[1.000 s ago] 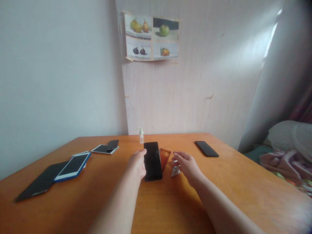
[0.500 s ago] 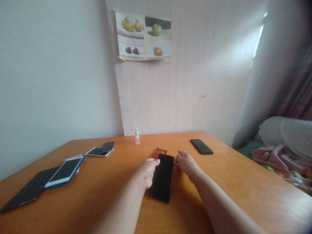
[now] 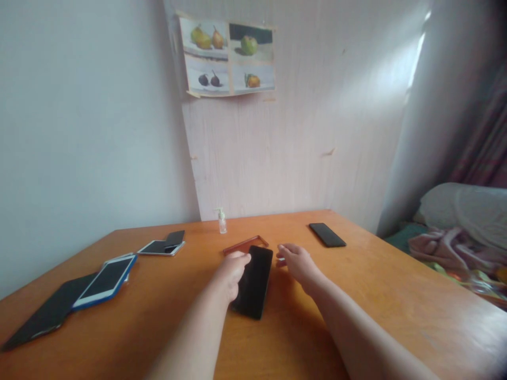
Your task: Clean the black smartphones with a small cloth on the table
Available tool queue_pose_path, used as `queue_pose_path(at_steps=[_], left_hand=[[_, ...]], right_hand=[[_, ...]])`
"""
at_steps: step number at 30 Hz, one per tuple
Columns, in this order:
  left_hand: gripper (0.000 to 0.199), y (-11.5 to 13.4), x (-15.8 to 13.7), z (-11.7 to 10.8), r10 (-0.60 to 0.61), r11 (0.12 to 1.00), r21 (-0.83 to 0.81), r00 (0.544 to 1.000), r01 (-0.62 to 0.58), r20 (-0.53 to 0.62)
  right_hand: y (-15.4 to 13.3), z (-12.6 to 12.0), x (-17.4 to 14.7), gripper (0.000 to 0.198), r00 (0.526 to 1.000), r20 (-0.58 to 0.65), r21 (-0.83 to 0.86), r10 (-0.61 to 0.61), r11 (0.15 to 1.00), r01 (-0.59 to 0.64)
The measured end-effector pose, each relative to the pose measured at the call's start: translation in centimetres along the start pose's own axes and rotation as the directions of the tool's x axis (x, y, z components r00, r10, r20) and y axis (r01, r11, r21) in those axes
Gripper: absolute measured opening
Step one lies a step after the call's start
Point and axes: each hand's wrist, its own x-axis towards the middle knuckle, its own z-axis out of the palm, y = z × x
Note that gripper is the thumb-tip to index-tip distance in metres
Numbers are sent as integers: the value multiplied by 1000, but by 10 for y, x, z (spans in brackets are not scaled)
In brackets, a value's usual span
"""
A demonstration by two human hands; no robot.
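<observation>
A black smartphone (image 3: 255, 282) is in my left hand (image 3: 233, 269), screen facing up, its lower end toward me. The thumb lies over the phone's left edge, and the other fingers are hidden beneath or beside it. To the right of the phone, a short gap away, my right hand (image 3: 295, 261) hovers low over the table with its fingers loosely bent and apart. A small pale patch shows between those fingers, too unclear to name. Just behind the phone lies a reddish-brown phone case (image 3: 247, 244), partly covered by the phone and my left hand.
On the orange wooden table (image 3: 190, 316), a blue-edged tablet (image 3: 105, 282) overlaps a dark flat cover (image 3: 47, 316) at left. Behind them, a dark phone (image 3: 174, 239) rests on a white tablet (image 3: 152, 247). A clear pump bottle (image 3: 222, 222) stands near the wall; another black phone (image 3: 327, 235) lies right.
The phone and both hands have shifted slightly left and away from me. More of the brown case shows behind the phone, and it lies turned at a different angle.
</observation>
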Motion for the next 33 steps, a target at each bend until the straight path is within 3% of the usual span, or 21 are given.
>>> queue_pose_path(at_steps=[5,10,15,18,23,28,33], left_hand=[[32,-5,-2,7,89,980,175,995,-97,51],[28,-4,2,4,195,896,402,981,-187,23],[14,2,10,-14,364,686,692,929,-223,-61],[14,2,11,-23,436,517,827,900,-223,-30],[13,-2,7,-26,455,290,938,889,-190,39],[13,0,6,-28,451,165,976,891,-142,53],[16,3,8,-31,448,125,987,894,-98,33]], right_hand=[[-5,4,-6,25,998,59,8,-18,1000,18],[2,6,-3,15,998,60,-4,1,1000,0],[8,5,1,16,998,55,-28,21,999,-19],[8,5,1,19,998,54,-47,34,998,-31],[4,4,-2,20,996,53,-86,67,994,-62],[1,3,-5,21,994,67,-108,84,991,-77],[0,3,-6,21,993,73,-108,97,990,-89]])
